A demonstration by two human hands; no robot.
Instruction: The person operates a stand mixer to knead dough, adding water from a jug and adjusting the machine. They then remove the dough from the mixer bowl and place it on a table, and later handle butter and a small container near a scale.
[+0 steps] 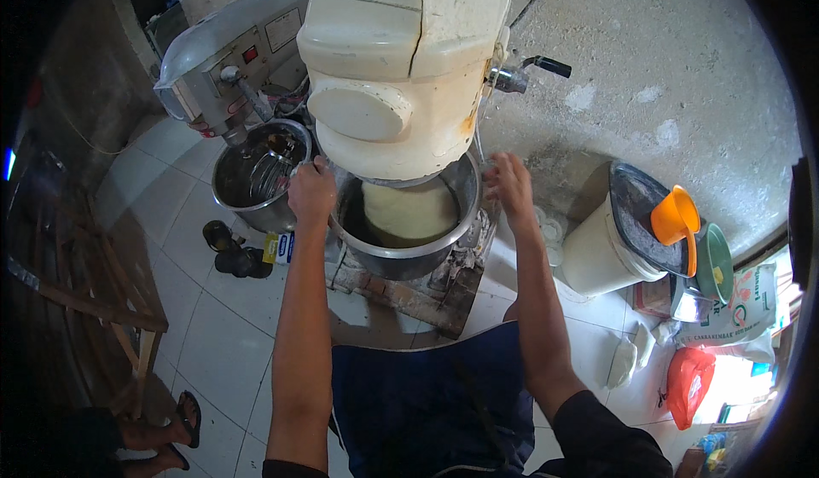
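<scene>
A steel mixing bowl (361, 248) stands under the head of a large cream-coloured stand mixer (397, 36). Pale, smooth dough (409, 212) lies inside the bowl, partly hidden by the mixer head. My left hand (312, 190) is closed at the left side of the bowl's rim; the part it grips is hidden under the fingers. At the bowl's right side is my right hand (510, 187), slightly blurred, its fingers loosely bent and apart. I see nothing held in it. A black-handled lever (547, 65) sticks out from the mixer's right side.
Left, a second mixer (237, 49) stands over a steel bowl (253, 208) holding a wire whisk (272, 174). Right are a white bucket (592, 254), a black tray (630, 190) with an orange scoop (675, 216), and a red bag (691, 385). Another person's feet (185, 420) are lower left.
</scene>
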